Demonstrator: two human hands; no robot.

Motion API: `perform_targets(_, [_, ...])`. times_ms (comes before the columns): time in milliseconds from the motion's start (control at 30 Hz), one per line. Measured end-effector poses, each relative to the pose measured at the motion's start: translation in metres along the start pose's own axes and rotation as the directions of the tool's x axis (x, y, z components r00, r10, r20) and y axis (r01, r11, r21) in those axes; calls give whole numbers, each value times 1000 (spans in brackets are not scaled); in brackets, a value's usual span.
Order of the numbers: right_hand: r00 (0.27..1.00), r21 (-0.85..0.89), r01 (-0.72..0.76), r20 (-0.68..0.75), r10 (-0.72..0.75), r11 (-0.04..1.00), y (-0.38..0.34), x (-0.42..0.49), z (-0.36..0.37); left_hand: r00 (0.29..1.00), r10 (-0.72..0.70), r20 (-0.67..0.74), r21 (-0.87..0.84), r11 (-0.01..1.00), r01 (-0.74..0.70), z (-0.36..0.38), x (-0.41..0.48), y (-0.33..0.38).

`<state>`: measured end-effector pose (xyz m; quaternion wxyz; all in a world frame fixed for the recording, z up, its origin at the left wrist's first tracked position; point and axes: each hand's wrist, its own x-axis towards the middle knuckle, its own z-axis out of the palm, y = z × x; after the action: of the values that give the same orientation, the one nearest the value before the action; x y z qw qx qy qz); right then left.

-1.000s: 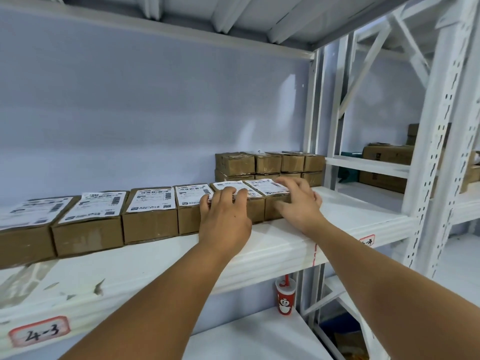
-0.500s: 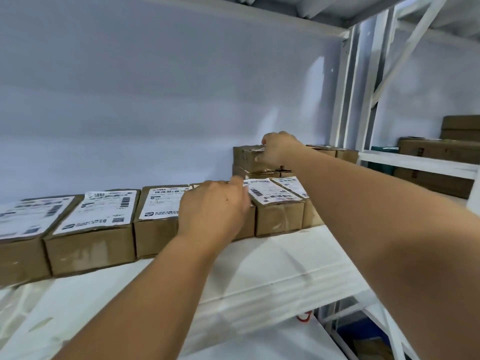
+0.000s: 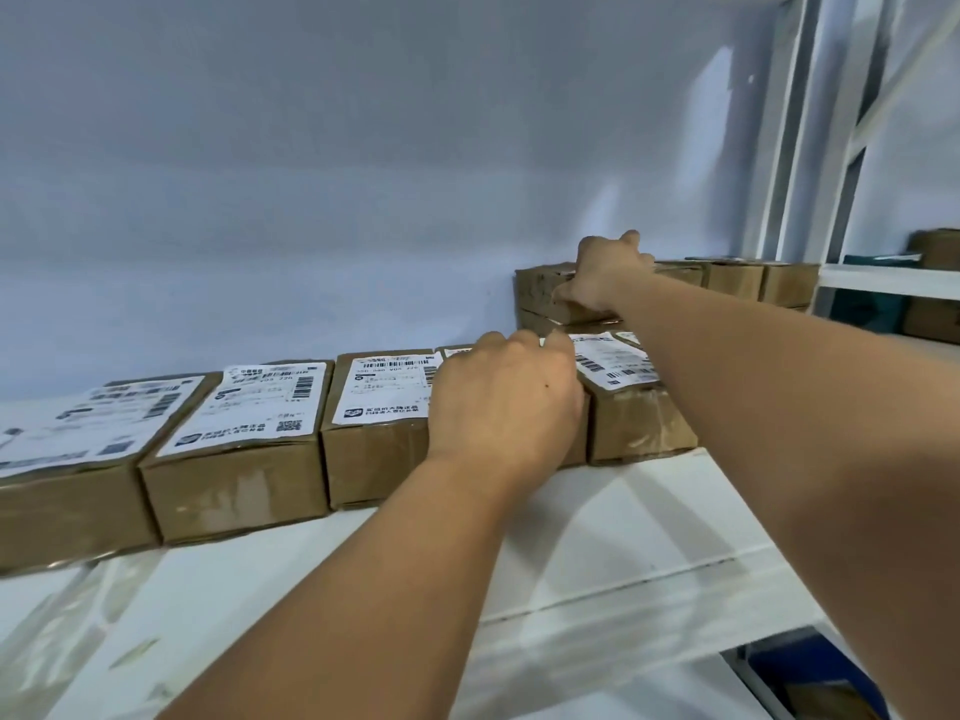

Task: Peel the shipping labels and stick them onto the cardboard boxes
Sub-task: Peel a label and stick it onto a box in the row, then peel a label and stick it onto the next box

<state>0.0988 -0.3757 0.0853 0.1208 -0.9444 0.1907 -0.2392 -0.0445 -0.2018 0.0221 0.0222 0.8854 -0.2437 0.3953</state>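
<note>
My left hand (image 3: 506, 402) lies on the fourth box (image 3: 579, 446) of a row of small brown cardboard boxes (image 3: 244, 485) lined up on the white shelf (image 3: 597, 537). Its fingers are curled over the box top, and I cannot tell whether they pinch anything. Each box in that row carries a white printed shipping label (image 3: 254, 407) flat on its top face, including the one just right of my left hand.

My right hand (image 3: 605, 280) reaches further back to a plain brown unlabelled cardboard box (image 3: 537, 288), which sits on top of another against the pale wall. The thumb presses its front face and the fingers wrap over the top, gripping it. More unlabelled brown boxes (image 3: 737, 280) continue to the right, up to the white steel upright (image 3: 795, 148).
</note>
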Motion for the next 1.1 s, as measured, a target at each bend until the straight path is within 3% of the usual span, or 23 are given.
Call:
perform_targets(233, [972,284,39,-234,30,958,-7,-46,-34,997,-8,-70,-28,1000,6,2,0,-2])
perform_targets(500, [956,377,136,-294,-21,916,-18,-141,-74,982,83,-170,8,997,-82,-15,-17,-2])
perform_targets(600, [964,429,149,-263,-35,891,-26,-183,-82,992,-75,-100,-113,992,63,-34,-42,-11])
perform_targets(800, [948,592,243,-313,-58,768,-48,-258,-91,956,-275,-100,-217,944,249,-62,-98,-62])
perform_targets(867, [959,659,234,-278,-58,714,-61,-280,-88,917,-397,-42,-363,861,356,-73,-112,-82])
perform_targets(900, [964,681,232,-257,-71,695,-67,-291,-87,887,-460,31,-481,771,417,-81,-118,-91])
perform_targets(1000, [967,668,251,-213,-143,701,-89,-321,-82,809,-520,275,-777,375,505,-101,-137,-117])
perform_targets(1100, [956,675,294,-198,-218,677,-110,-348,-78,802,-497,330,-885,133,447,-126,-161,-133])
